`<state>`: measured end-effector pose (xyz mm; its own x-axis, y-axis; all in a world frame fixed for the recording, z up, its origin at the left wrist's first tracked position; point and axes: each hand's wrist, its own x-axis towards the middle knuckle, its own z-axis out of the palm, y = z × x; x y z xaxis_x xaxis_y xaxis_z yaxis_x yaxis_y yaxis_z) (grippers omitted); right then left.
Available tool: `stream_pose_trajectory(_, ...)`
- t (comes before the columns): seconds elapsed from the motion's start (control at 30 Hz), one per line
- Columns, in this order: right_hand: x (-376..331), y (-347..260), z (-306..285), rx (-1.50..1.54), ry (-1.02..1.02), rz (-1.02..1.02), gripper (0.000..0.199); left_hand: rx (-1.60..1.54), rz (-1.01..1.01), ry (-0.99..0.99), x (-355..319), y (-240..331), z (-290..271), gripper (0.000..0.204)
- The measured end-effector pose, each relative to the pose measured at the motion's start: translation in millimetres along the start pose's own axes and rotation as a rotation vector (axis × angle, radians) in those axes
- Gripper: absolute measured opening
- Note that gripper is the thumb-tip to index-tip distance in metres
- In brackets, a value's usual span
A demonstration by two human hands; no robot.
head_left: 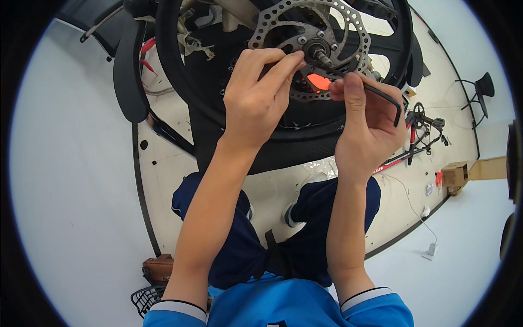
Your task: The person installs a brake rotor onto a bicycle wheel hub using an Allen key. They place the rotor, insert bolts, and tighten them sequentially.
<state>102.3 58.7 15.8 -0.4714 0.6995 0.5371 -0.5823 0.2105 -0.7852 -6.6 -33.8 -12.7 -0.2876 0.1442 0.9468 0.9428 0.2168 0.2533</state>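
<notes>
Head view: right hand (pixel 368 128) pinches a black hex key (pixel 381 95) at the brake disc (pixel 310 46) bolt, left hand (pixel 259 95) pinching beside the axle (pixel 321 55), likely mid-loosening.

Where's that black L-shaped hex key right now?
In the head view, the black hex key is in the right hand, right of centre, its tip by the wheel hub and brake disc.

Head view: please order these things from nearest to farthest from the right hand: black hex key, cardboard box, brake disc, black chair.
1. black hex key, held in the right hand
2. brake disc, just above-left, on the wheel
3. cardboard box, on the floor, lower right
4. black chair, far right
</notes>
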Motion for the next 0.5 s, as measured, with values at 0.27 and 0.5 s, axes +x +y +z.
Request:
stream_pose_trajectory(0.27,5.1,8.0,0.9,-0.02,-0.021,-0.053,0.012,-0.018,0.006,-0.012,1.5,0.2,-0.2,0.026)
stream_pose_trajectory(0.5,6.0,8.6,3.2,-0.028,-0.025,-0.15,0.011,-0.039,-0.006,-0.019,1.0,-0.9,0.6,0.026)
